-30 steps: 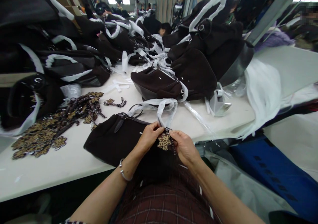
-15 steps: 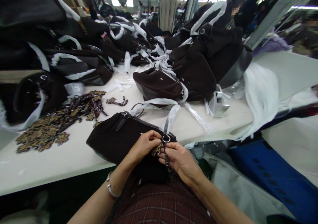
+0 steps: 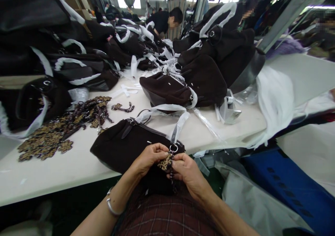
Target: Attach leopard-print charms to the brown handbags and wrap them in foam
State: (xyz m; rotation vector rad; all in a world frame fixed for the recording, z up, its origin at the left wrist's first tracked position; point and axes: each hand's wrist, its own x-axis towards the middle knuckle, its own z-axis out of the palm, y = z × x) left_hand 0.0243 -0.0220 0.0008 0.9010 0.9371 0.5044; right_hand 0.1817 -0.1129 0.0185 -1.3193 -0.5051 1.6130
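A dark brown handbag lies at the table's front edge, its white-wrapped handle standing up. Just below the handle's metal ring, both hands meet at a leopard-print bag charm. My left hand pinches the charm's upper left side between thumb and fingers. My right hand is closed on its right side. A braided dark strap of the charm hangs down beside the right fingers. Whether the charm's clasp is on the ring, I cannot make out.
A heap of leopard-print charms spreads over the white table at left, one charm apart. More dark handbags are piled behind. White strips hang at right above a blue box. A person leans over behind.
Both hands have shifted slightly down and left with the charm, whose leopard-print part shows more now. A person has come into view at the back.
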